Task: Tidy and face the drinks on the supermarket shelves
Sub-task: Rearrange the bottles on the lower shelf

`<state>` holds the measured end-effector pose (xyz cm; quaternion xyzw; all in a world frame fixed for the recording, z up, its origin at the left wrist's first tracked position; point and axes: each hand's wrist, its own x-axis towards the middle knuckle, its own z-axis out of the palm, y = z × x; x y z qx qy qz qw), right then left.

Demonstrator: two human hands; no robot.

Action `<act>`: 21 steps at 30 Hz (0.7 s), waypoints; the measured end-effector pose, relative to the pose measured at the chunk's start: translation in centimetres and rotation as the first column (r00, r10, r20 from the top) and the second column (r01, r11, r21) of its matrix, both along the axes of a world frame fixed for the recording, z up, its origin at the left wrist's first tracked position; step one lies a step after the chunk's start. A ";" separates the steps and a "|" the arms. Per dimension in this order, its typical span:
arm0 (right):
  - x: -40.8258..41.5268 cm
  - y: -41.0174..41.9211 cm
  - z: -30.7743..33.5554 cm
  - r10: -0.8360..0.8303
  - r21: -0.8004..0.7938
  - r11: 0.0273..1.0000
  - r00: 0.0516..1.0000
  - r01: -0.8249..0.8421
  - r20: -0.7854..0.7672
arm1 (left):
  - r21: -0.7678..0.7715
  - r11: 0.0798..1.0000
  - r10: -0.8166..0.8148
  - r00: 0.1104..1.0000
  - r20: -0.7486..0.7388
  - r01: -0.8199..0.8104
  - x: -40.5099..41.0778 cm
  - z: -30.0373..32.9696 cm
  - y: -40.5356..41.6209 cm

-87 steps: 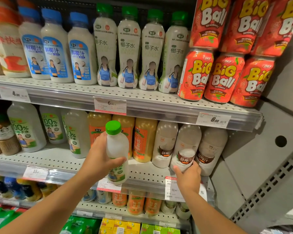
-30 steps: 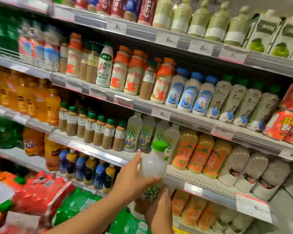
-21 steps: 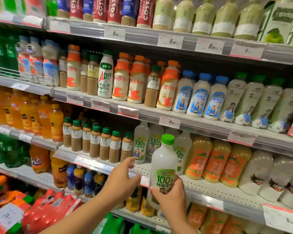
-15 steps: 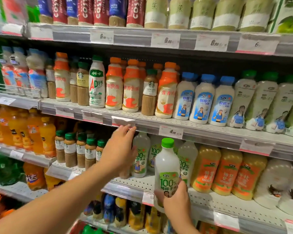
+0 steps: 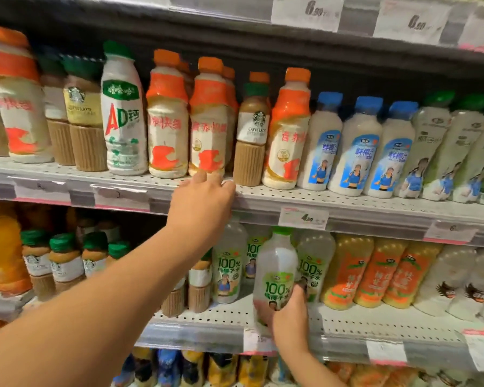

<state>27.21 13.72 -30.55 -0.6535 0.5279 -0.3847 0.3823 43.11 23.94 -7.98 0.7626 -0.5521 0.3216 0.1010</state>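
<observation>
**A:** What does the head camera show of the hands?

**B:** The right hand [image 5: 289, 317] is low and right of centre, fingers curled round the bottom of a clear coconut water bottle [image 5: 275, 275] with a green cap. The bottle stands upright, its "100%" label facing out, at the front of the middle shelf [image 5: 375, 322]. Whether its base rests on the shelf I cannot tell, because the hand hides it. The left hand [image 5: 204, 202] reaches up with fingers straight and loose, holding nothing. Its fingertips [image 5: 200, 177] are at the front lip of the upper shelf [image 5: 347, 203], just below an orange-capped milk bottle [image 5: 208, 118].

**A:** How much room is there around the held bottle?

**B:** Little. Matching coconut water bottles [image 5: 229, 263] stand just behind and to either side of it. Orange juice bottles [image 5: 372, 272] follow to the right, and small coffee bottles [image 5: 65, 263] with green caps to the left. Bare shelf shows in front of the juice, up to the edge.

**A:** And the upper shelf?

**B:** Packed along its front. From the left there are coffee bottles, a white bottle [image 5: 123, 113] marked "AD", more orange-capped milk, one coffee bottle [image 5: 252, 132] among them, then blue-capped bottles [image 5: 355, 146] and green-capped ones [image 5: 456, 149] at the far right. A narrow strip of bare shelf runs before them.

**A:** What are the surfaces like?

**B:** The shelves are pale perforated metal with price tags [image 5: 303, 217] clipped along the front rails. Another rail with tags runs across the top, and more bottles, blurred, sit on a shelf below.
</observation>
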 end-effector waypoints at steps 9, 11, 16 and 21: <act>2.3 0.0 -1.3 0.046 0.174 0.980 0.959 -0.098 0.279 | 0.082 0.997 -0.010 1.000 0.016 0.009 -0.3 0.1 -0.5; 2.1 -0.3 -2.4 0.031 0.157 0.985 0.974 -0.068 0.223 | 0.098 0.995 -0.012 0.999 0.033 0.009 -0.3 0.0 -0.5; 2.1 -1.3 -4.4 -0.003 0.024 1.000 1.000 0.003 -0.015 | 0.108 0.994 -0.004 0.999 0.044 -0.001 -0.2 0.0 -0.9; 2.6 -1.8 -4.4 -0.069 -0.114 0.992 0.994 0.060 -0.080 | 0.117 0.992 0.045 0.998 0.043 -0.049 -0.6 0.1 -0.9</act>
